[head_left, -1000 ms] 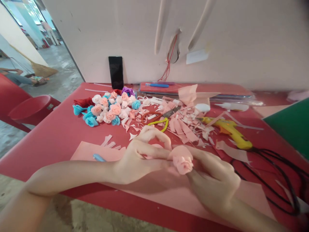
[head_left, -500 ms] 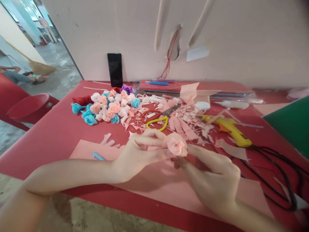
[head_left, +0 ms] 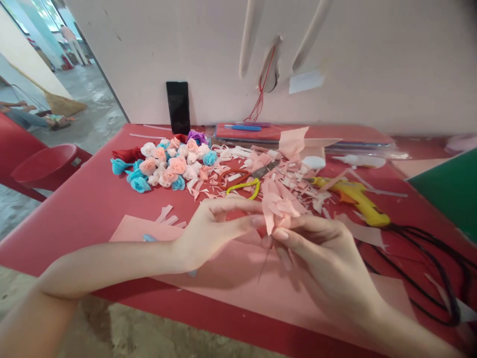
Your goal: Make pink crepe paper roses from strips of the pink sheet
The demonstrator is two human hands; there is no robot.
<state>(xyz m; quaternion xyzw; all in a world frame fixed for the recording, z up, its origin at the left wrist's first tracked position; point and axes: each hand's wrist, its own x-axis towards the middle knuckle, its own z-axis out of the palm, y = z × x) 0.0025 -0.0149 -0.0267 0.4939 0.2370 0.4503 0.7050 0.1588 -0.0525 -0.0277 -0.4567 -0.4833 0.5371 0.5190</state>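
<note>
Between my hands is a pink paper flower point(head_left: 280, 211), tilted so its side shows, with a thin stem pointing down below it. My left hand point(head_left: 219, 226) pinches the flower's left side with thumb and fingers. On the right, the thumb and fingers of my right hand point(head_left: 316, 246) close on its base. Sheets of pink paper point(head_left: 238, 268) lie under both hands, with a blue pen point(head_left: 150, 238) partly hidden by my left forearm. Just beyond the flower are scissors point(head_left: 244, 188) with a yellow and an orange handle, among pink paper scraps point(head_left: 286, 191).
Finished paper flowers point(head_left: 169, 166) in pink, white and blue are heaped at the back left. A phone point(head_left: 179, 107) leans on the white panel. A yellow glue gun point(head_left: 354, 199) with a black cable point(head_left: 428, 253) lies right. A red chair point(head_left: 48, 164) stands left of the red table point(head_left: 74, 214).
The flower has turned in my fingers from facing me to showing its side, and its stem now shows. My right hand has shifted slightly; both hands keep their hold.
</note>
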